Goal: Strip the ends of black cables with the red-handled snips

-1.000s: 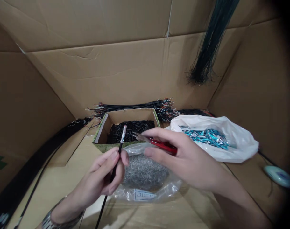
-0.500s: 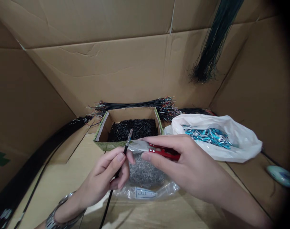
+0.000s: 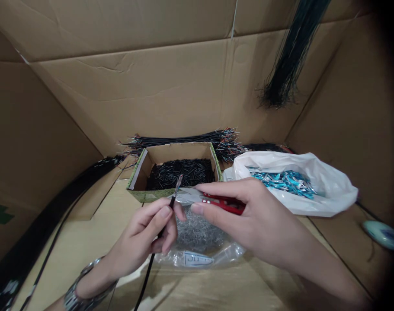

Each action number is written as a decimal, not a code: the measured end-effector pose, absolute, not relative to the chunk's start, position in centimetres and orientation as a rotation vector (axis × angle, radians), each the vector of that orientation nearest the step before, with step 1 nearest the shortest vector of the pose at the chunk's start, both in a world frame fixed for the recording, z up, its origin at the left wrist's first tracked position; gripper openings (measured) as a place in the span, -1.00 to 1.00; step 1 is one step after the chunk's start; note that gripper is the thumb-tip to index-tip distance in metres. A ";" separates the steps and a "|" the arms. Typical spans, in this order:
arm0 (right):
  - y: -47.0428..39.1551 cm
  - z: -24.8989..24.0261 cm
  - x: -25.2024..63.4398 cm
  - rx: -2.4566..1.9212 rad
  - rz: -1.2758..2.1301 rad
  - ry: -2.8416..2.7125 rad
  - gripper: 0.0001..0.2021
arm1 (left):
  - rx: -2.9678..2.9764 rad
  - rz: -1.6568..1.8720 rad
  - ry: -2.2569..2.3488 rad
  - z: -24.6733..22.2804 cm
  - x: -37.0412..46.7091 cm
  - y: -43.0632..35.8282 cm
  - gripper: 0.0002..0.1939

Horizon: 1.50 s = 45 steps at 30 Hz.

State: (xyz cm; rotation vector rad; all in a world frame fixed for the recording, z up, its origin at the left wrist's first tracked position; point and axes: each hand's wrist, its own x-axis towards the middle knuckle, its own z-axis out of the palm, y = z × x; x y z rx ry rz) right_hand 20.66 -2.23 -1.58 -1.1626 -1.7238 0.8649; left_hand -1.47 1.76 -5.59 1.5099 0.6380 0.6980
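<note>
My left hand [image 3: 156, 226] pinches a black cable [image 3: 146, 276] near its stripped end, where thin bare wires point upward. Red-handled snips [image 3: 224, 204] are gripped between the thumb and fingers of my right hand [image 3: 248, 211]. The blades touch or nearly touch the stripped part of the cable; the exact contact is too small to tell. Just behind the hands is a green-edged cardboard box [image 3: 141, 195] holding short black pieces [image 3: 193, 170]. Below the snips lies a clear plastic bag [image 3: 200, 235] of fine silvery strands.
A white bag [image 3: 337, 194] with blue and silver scraps lies at the right, beside a round pale object [image 3: 382, 235]. Black cable bundles lie behind the box [image 3: 180, 140] and along the left [image 3: 54, 211]. Dark strands [image 3: 290, 56] hang at the upper right.
The view has shifted slightly. Both hands keep nearly the same pose, and the snips' blades look closer together beside the cable end.
</note>
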 end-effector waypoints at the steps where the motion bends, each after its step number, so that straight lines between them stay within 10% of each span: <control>1: -2.2 -1.6 20.7 -1.165 0.866 -1.720 -0.81 | 1.534 0.706 0.651 -5.5 -1.4 1.8 -0.68; 45: -2.3 -0.8 21.3 -1.194 0.925 -1.746 -0.79 | 1.587 0.696 0.603 -5.6 -1.7 1.9 -0.68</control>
